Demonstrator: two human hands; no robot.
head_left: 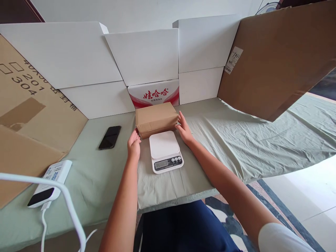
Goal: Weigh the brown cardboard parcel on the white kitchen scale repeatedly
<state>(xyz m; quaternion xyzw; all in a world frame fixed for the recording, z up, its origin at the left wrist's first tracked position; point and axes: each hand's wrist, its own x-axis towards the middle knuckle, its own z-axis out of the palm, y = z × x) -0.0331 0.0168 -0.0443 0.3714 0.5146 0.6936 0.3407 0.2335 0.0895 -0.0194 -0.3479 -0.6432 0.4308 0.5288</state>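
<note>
A closed brown cardboard box (156, 117) lies behind the kitchen scale, in front of the white and red carton. My left hand (134, 144) is at its lower left corner, with the fingers along that side. On the opposite side, my right hand (184, 128) presses its fingers against the box's right end. Both hands hold the box between them; the undersides of the fingers are partly hidden. Nearer to me stands the white kitchen scale (164, 148), with nothing on its platform. Its small display looks blank.
A black smartphone (110, 137) lies left of the scale. Farther left are a white power strip (49, 183) and a white cable (70, 199). White boxes (144, 56) and a red-lettered carton (154, 92) line the back. Large cardboard panels (275, 59) flank the cloth-covered table (207, 126).
</note>
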